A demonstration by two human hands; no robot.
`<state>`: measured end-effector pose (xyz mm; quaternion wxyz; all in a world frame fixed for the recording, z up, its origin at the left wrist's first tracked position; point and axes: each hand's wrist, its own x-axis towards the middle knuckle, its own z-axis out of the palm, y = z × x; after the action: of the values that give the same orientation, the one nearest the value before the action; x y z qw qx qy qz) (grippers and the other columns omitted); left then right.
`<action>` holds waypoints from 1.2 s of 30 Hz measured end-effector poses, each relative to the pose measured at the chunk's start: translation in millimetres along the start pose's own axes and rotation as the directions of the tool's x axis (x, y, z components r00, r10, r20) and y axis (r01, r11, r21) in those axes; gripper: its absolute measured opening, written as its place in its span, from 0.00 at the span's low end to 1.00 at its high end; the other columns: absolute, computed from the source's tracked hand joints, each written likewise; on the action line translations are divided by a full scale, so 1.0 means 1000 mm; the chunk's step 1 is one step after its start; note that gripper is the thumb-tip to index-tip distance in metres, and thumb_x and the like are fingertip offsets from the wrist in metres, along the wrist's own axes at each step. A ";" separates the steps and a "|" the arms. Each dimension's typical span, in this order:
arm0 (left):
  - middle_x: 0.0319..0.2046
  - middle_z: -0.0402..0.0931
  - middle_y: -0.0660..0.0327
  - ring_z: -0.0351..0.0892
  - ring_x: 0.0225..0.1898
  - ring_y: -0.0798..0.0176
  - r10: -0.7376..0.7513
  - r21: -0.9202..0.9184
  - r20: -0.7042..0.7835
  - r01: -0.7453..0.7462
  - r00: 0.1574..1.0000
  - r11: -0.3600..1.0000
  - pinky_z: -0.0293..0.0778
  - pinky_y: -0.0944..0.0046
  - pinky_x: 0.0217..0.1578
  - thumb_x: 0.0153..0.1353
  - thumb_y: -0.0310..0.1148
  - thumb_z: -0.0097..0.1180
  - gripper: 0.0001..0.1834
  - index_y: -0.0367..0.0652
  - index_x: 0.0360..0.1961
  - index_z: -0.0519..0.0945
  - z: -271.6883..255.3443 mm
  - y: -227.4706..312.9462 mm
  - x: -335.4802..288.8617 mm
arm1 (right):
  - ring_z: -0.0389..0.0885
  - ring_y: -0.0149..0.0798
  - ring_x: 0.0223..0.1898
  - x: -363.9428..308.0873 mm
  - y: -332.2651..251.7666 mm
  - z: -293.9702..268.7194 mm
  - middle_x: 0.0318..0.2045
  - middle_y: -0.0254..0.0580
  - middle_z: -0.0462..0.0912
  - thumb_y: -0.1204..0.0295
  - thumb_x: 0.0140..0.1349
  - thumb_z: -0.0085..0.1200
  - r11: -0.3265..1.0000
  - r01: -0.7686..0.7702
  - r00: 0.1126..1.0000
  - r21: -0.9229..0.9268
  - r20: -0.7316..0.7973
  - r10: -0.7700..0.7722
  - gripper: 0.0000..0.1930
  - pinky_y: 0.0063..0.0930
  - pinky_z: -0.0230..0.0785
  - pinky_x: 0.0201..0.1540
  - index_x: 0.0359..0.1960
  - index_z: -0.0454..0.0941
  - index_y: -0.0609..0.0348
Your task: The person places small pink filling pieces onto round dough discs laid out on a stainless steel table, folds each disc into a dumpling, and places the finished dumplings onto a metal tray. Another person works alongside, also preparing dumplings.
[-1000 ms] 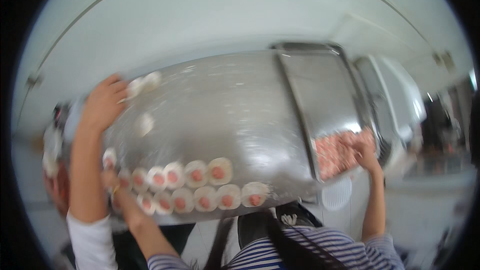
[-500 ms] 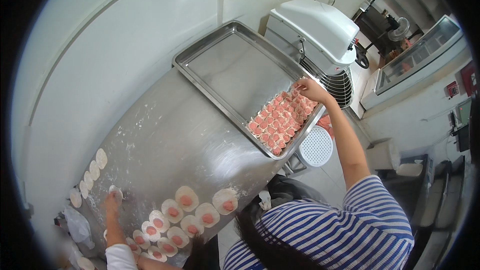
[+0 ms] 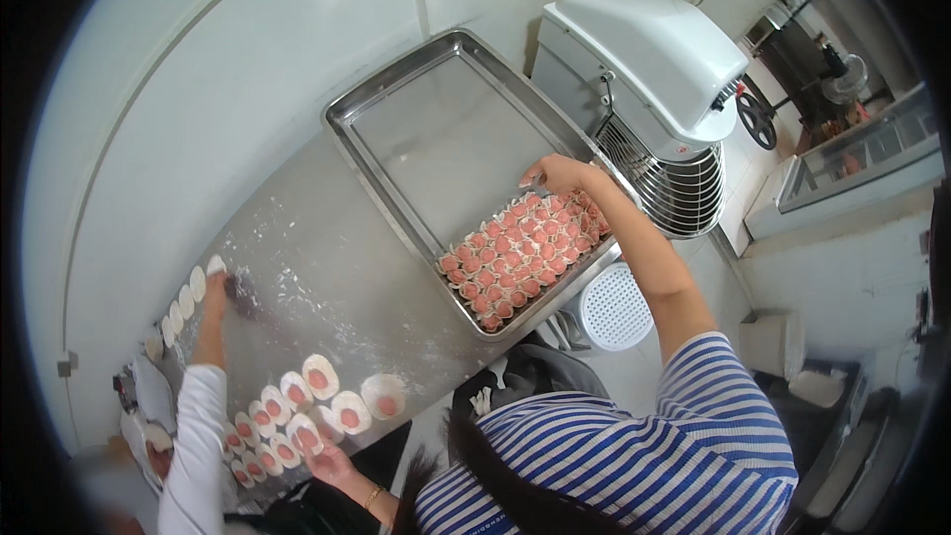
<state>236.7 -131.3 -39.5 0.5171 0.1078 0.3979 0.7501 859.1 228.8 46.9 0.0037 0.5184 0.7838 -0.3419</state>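
Observation:
My right hand [image 3: 557, 174] hovers over the far edge of a batch of small filled dumplings [image 3: 520, 258], its fingertips pinched together. Whatever is between them is too small to tell. Pink filling shows on the tops of those dumplings, packed in the near right part of a steel tray [image 3: 401, 196]. Lower left, my left hand [image 3: 339, 466], with a bracelet at its wrist, closes its fingers on the near edge of a round dough wrapper [image 3: 304, 433] topped with pink filling. More filled wrappers [image 3: 319, 376] lie around it in two rows on the steel table [image 3: 317, 267].
A co-worker's white-sleeved arm [image 3: 193, 446] reaches along the left, its hand near a row of plain wrappers [image 3: 186, 299]. Beyond the tray stands a white dough mixer [image 3: 644, 64] with a wire guard. A white perforated stool [image 3: 616, 305] is below the tray's right side.
My view has turned, shifting the tray leftward. My right hand has left the batch's far right corner. My left hand has come up to a filled wrapper. The co-worker's hand has reached farther away.

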 end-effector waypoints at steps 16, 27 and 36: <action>0.55 0.68 0.51 0.69 0.57 0.55 -0.056 -0.137 -0.148 0.035 0.987 0.990 0.72 0.57 0.54 0.60 0.27 0.50 0.20 0.35 0.54 0.66 0.196 -0.124 -0.090 | 0.82 0.42 0.39 0.008 0.039 0.013 0.38 0.46 0.82 0.87 0.42 0.46 0.953 0.276 0.953 0.127 0.098 -0.288 0.21 0.31 0.74 0.41 0.40 0.81 0.60; 0.52 0.70 0.52 0.71 0.54 0.55 -0.077 -0.161 -0.149 0.052 0.986 0.986 0.73 0.56 0.54 0.60 0.26 0.50 0.17 0.40 0.50 0.65 0.244 -0.158 -0.104 | 0.82 0.43 0.36 0.005 0.036 0.010 0.39 0.50 0.82 0.82 0.51 0.46 0.939 0.294 0.956 0.179 -0.042 -0.291 0.17 0.32 0.75 0.35 0.42 0.80 0.60; 0.54 0.70 0.50 0.71 0.56 0.55 -0.191 -0.289 0.059 0.200 0.980 0.936 0.68 0.57 0.57 0.63 0.33 0.46 0.21 0.32 0.54 0.65 0.287 -0.151 -0.096 | 0.77 0.28 0.38 -0.034 -0.147 0.108 0.38 0.36 0.80 0.72 0.63 0.50 0.345 0.020 0.911 0.938 0.125 -0.393 0.13 0.23 0.72 0.39 0.48 0.75 0.61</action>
<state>548.0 -52.2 66.5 0.6054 0.0009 0.2829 0.7440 717.7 109.7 54.5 -0.1991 0.2604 0.5047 -0.7987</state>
